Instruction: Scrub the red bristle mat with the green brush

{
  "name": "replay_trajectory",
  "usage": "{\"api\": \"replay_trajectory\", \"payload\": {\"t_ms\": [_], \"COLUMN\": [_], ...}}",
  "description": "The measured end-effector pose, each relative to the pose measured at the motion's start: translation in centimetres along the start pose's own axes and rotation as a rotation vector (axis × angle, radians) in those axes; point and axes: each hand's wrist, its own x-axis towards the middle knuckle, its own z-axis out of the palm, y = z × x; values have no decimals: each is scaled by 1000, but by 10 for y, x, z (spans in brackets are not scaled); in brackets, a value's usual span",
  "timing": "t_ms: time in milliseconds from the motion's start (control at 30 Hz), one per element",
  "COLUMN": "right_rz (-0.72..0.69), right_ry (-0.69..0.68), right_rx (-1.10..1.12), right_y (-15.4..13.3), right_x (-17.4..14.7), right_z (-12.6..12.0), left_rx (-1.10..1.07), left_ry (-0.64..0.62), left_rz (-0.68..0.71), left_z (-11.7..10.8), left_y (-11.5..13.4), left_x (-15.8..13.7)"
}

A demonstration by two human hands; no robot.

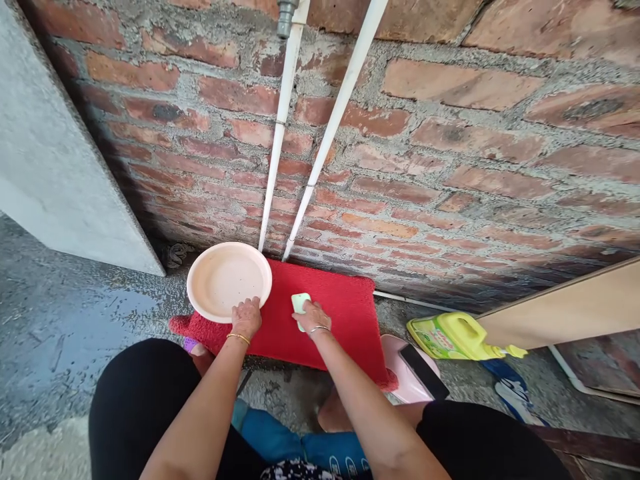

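A pale pink basin (225, 283) rests at the left end of a red shaggy mat (345, 313). My left hand (247, 316) is closed over the basin's near right rim, its fingertips curled inside. The basin's bottom shows a few dark specks. Over the middle of the mat, my right hand (315, 316) is closed around a pale green oblong block (301, 302) with rounded corners. Whether this is a bar of soap or a brush I cannot tell, as its underside is hidden.
A yellow detergent jug (457, 335) lies on its side at the right. Near it, a dark phone (424, 372) rests on a pink lid-like surface (395, 353). White pipes (325, 143) run down the brick wall (425, 160). A grey slab (65, 153) leans at the left over wet floor.
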Motion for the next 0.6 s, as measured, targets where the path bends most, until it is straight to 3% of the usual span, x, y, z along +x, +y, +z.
{"api": "replay_trajectory", "payload": {"t_ms": [200,333,400,467,600], "right_rz": [289,454,456,388,180], "right_ry": [63,73,71,77,98], "right_rx": [91,120,113,123,147], "right_y": [132,177,173,151,62], "right_x": [10,8,9,15,31], "right_z": [-19,-33,-39,-42,-37], "left_rx": [-5,-1,3,4,9], "left_ry": [16,25,30,33,21], "left_rz": [7,5,11,14,5], "left_z": [1,3,4,4,1], "left_y": [1,1,1,1,3], "left_x": [0,0,0,0,-2]}}
